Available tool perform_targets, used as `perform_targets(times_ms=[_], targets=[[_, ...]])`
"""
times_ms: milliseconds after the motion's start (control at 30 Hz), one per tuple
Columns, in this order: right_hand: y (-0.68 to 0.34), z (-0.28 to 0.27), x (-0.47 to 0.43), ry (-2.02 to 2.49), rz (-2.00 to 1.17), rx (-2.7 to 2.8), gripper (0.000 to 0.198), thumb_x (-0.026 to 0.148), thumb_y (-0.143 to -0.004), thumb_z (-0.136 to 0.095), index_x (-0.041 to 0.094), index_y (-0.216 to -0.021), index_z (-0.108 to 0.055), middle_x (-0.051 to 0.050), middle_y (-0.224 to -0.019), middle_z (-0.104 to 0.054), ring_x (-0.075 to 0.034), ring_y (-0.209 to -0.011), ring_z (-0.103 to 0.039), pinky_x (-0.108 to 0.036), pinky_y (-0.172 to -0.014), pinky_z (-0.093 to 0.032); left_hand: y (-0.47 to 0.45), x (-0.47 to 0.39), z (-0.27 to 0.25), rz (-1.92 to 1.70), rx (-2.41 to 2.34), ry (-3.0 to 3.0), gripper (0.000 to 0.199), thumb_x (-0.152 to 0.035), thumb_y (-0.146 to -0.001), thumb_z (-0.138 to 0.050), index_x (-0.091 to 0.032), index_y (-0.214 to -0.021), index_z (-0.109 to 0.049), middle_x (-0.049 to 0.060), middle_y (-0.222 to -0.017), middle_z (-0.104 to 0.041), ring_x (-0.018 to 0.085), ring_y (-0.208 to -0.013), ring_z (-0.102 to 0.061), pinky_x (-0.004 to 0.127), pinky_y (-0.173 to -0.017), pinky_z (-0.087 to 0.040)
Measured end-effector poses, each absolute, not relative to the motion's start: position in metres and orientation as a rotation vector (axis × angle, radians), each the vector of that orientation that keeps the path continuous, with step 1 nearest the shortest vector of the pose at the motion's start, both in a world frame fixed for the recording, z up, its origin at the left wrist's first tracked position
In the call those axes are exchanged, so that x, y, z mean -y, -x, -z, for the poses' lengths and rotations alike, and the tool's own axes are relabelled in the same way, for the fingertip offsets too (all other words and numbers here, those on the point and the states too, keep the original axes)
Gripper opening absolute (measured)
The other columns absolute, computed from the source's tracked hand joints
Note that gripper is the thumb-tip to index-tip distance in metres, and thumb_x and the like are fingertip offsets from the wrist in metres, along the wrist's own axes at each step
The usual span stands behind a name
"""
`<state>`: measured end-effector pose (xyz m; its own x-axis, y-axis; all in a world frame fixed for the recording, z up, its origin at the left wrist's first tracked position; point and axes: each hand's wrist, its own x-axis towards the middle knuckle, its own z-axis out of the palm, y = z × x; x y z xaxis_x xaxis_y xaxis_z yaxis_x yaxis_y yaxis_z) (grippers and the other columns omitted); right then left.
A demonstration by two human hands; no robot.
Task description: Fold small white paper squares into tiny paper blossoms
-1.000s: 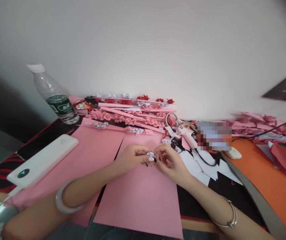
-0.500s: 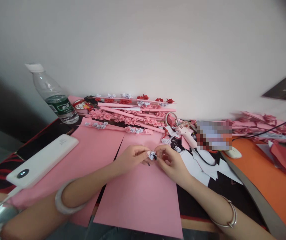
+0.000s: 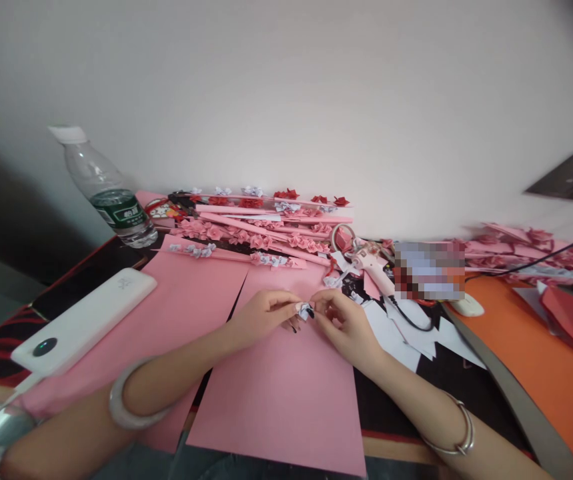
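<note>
Between my two hands, above a sheet of pink paper (image 3: 286, 400), is a small white paper flower (image 3: 305, 311). My left hand (image 3: 271, 313) pinches it from the left, its fingers closed. From the other side my right hand (image 3: 343, 323) grips its edge with thumb and fingertips. Parts of the flower are covered by my fingers. Just beyond my right hand lie another white paper flower (image 3: 333, 281) and a pink-and-white hot glue gun (image 3: 377, 272) with a black cord.
Along the wall lie pink paper stems (image 3: 246, 227) with paper flowers. On the left stand a water bottle (image 3: 121, 200) and a white power bank (image 3: 86, 323). White paper pieces (image 3: 391, 333), a white mouse (image 3: 467, 305) and orange paper (image 3: 531, 347) lie on the right.
Both hands stay in nearly the same place. The white paper flower has turned very slightly between my fingertips.
</note>
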<state>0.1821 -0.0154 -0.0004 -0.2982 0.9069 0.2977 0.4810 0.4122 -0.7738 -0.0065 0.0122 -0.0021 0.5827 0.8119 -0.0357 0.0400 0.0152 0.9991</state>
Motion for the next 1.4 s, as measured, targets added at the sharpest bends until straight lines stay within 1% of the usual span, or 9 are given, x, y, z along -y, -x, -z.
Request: perform_targets(times_ms=[200, 467, 900, 1400], targets=[[-0.183, -0.0004, 0.0163, 1.173, -0.692, 1.956, 0.016, 0.013, -0.081, -0.048, 0.021, -0.094, -0.051, -0.001, -0.076, -0.054, -0.013, -0.065, -0.053, -0.025, -0.056, -0.043, 0.0058, -0.0117, 0.0027, -0.703, -0.761, -1.432, 0.024, -0.03, -0.083, -0.052, -0.011, -0.091, -0.064, 0.006, -0.076, -0.064, 0.014, -0.071, -0.063, 0.028, -0.07, -0.051], [-0.1819, 0.0, 0.0167, 1.162, -0.651, 1.981, 0.014, 0.014, -0.082, -0.049, 0.02, -0.094, -0.051, -0.001, -0.077, -0.055, -0.012, -0.063, -0.052, -0.024, -0.056, -0.042, 0.005, -0.0108, 0.0044, -0.705, -0.775, -1.432, 0.025, -0.032, -0.082, -0.053, -0.011, -0.089, -0.066, 0.006, -0.077, -0.065, 0.015, -0.071, -0.064, 0.03, -0.071, -0.052], [-0.1819, 0.0007, 0.017, 1.158, -0.6, 1.999, 0.014, 0.013, -0.081, -0.05, 0.02, -0.093, -0.052, 0.0, -0.075, -0.055, -0.011, -0.061, -0.051, -0.023, -0.056, -0.042, 0.0051, -0.0103, 0.0033, -0.697, -0.781, -1.442, 0.024, -0.031, -0.082, -0.053, -0.011, -0.088, -0.066, 0.006, -0.076, -0.066, 0.015, -0.07, -0.064, 0.03, -0.071, -0.053], [-0.1804, -0.0015, 0.0192, 1.17, -0.597, 1.995, 0.013, 0.014, -0.082, -0.049, 0.02, -0.093, -0.052, 0.0, -0.073, -0.054, -0.01, -0.058, -0.049, -0.021, -0.053, -0.04, 0.005, -0.0084, -0.0008, -0.715, -0.836, -1.541, 0.021, -0.026, -0.082, -0.052, -0.011, -0.082, -0.067, 0.005, -0.073, -0.066, 0.014, -0.068, -0.064, 0.026, -0.069, -0.052]])
